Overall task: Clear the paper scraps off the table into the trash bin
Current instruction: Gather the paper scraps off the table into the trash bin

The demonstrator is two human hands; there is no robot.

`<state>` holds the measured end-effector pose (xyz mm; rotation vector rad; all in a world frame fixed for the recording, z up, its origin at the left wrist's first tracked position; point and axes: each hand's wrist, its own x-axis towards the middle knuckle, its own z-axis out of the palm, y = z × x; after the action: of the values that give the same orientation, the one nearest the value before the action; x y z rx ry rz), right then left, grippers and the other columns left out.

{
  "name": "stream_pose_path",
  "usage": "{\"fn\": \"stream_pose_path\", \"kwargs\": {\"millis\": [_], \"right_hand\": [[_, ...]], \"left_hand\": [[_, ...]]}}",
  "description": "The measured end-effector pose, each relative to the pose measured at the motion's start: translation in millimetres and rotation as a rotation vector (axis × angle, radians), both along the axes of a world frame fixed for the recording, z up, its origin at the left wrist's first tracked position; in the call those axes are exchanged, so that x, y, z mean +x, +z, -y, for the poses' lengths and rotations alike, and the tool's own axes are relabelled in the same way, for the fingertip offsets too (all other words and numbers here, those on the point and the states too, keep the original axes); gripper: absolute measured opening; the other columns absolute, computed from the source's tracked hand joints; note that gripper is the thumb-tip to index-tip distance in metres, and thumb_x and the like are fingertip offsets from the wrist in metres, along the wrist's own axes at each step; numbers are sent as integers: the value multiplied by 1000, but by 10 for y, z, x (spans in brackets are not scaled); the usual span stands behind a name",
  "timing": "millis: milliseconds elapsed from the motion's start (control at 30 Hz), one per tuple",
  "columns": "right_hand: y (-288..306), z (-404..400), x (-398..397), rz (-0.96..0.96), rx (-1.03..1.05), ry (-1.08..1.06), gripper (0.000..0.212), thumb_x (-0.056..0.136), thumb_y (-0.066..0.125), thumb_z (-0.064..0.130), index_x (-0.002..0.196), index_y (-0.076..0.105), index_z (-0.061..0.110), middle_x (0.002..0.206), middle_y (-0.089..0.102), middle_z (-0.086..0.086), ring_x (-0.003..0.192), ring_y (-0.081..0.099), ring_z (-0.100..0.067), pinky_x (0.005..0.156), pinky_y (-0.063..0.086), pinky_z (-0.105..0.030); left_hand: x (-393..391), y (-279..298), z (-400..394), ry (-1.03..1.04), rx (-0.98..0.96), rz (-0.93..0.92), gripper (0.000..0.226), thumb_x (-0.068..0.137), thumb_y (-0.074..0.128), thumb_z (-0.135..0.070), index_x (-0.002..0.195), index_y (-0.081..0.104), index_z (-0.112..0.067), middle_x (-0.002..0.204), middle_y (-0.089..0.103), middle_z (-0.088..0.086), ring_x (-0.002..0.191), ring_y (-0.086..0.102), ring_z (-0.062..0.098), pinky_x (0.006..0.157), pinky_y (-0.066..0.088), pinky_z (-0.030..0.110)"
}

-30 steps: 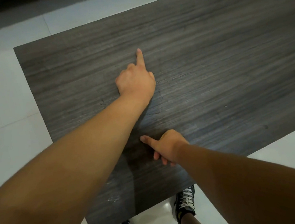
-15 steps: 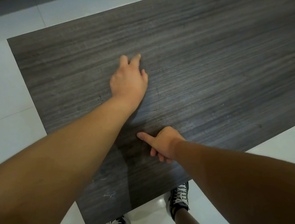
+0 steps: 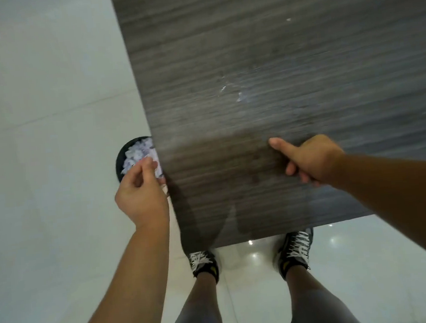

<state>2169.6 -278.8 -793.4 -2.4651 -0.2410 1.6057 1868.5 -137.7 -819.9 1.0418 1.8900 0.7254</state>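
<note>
Nearest: two dark lace-up sneakers (image 3: 296,250) on the pale tiled floor (image 3: 38,124), toes under the table edge. Left hand (image 3: 140,192): off the table's left side, over the trash bin, fingers curled towards the thumb; whether they pinch anything cannot be told. Right hand (image 3: 308,160): resting on the dark wood-grain table (image 3: 275,54), fingers curled under, thumb out, holding nothing. Black round trash bin (image 3: 120,161): on the floor, partly under the table's left edge, filled with white paper scraps (image 3: 137,153).
</note>
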Motion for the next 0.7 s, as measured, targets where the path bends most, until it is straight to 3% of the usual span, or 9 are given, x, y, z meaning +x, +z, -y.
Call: {"fn": "stream_pose_path", "kwargs": {"millis": [133,233,300,367,500,533,600,667,700], "right_hand": [[24,-19,-33,19,-18,18,87,64,56,103,58,80,19,43,61,-7,29,51,-17,34,42,-19],[54,-22,-45,29,-30,20,88,62,57,104,59,80,18,42,58,-6,28,50,-16,34,43,-20],[78,-22,-57,32,-30,21,89,59,58,105,59,80,19,42,57,-6,28,48,-17,33,41,-20],[91,-15,-67,40,-33,24,90,59,57,106,59,80,19,42,56,-6,27,47,-17,33,40,-20],[136,-23,-82,43,-20,28,96,48,56,110,59,80,18,42,56,-6,28,46,-17,34,40,-21],[143,-24,-91,41,-17,28,98,44,56,111,60,80,18,43,56,-6,28,46,-17,34,40,-21],[144,-23,-101,43,-7,31,99,41,55,112,60,80,18,43,56,-5,28,47,-16,33,40,-21],[137,-12,-95,62,0,31,95,49,56,111,59,80,20,42,56,-4,28,47,-16,33,40,-20],[139,-6,-103,65,2,35,92,53,55,109,58,80,21,41,55,-4,27,46,-16,32,40,-20]], "left_hand": [[-401,-455,-201,112,-77,-124,21,100,69,-28,114,82,-21,96,83,-9,72,78,11,74,67,36],[-414,-815,-400,-164,-377,-374,56,98,64,-17,154,57,-20,149,64,8,129,66,30,110,54,45],[-328,-931,-537,-269,-415,-421,64,94,69,-23,156,51,-24,151,60,9,129,62,31,103,52,40],[-246,-958,-657,-257,-367,-401,43,98,63,-32,138,65,-17,133,71,9,115,68,30,88,51,36],[-282,-1058,-641,-124,-428,-459,52,101,60,-22,151,49,-13,154,50,16,136,54,34,108,45,40],[-324,-1021,-600,-164,-423,-462,54,97,65,-20,148,48,-16,150,50,14,134,55,35,104,46,41],[-443,-981,-550,-199,-347,-437,32,96,69,-28,124,60,-16,116,63,4,119,65,32,86,45,32],[-568,-981,-513,-112,-273,-421,13,98,65,-32,101,63,-20,87,59,-6,104,71,30,79,44,27],[-625,-999,-481,-73,-255,-425,8,97,62,-28,101,62,-21,85,58,-8,102,72,30,79,47,28]]}}
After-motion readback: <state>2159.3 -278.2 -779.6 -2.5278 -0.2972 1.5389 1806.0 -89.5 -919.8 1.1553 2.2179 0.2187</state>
